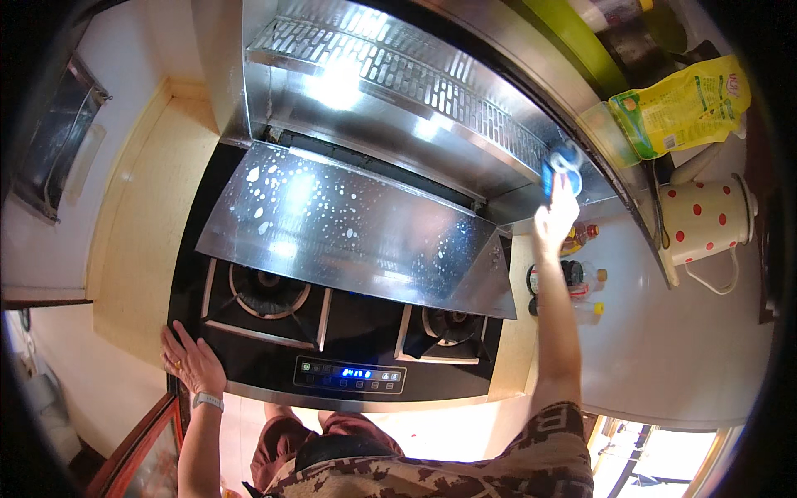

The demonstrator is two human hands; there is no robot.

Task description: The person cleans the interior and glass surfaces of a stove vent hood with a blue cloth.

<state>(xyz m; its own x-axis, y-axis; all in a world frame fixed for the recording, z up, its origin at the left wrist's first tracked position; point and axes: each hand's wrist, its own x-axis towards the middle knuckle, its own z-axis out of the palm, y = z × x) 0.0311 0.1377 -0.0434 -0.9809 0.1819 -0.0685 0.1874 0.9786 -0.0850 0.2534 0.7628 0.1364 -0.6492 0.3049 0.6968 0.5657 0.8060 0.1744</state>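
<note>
In the head view my right hand (556, 218) reaches up at the right end of the range hood. It grips a blue and white cleaning brush or scrubber (563, 167), blurred, close to the hood's slotted metal grille (405, 71). Below the grille, a steel hood panel (348, 230) bears white foam spots and slants out over the black gas cooktop (361, 336). My left hand (193, 364) rests with fingers apart on the cooktop's left front corner, holding nothing; its wrist wears a pale band.
Two burners (268, 289) stand partly under the panel. Several bottles (582, 277) are beside my right forearm. A yellow-green pouch (685, 112) and a white enamel pot with red dots (707, 218) are at the right, beyond the hood's edge. A pale counter (140, 236) runs along the left.
</note>
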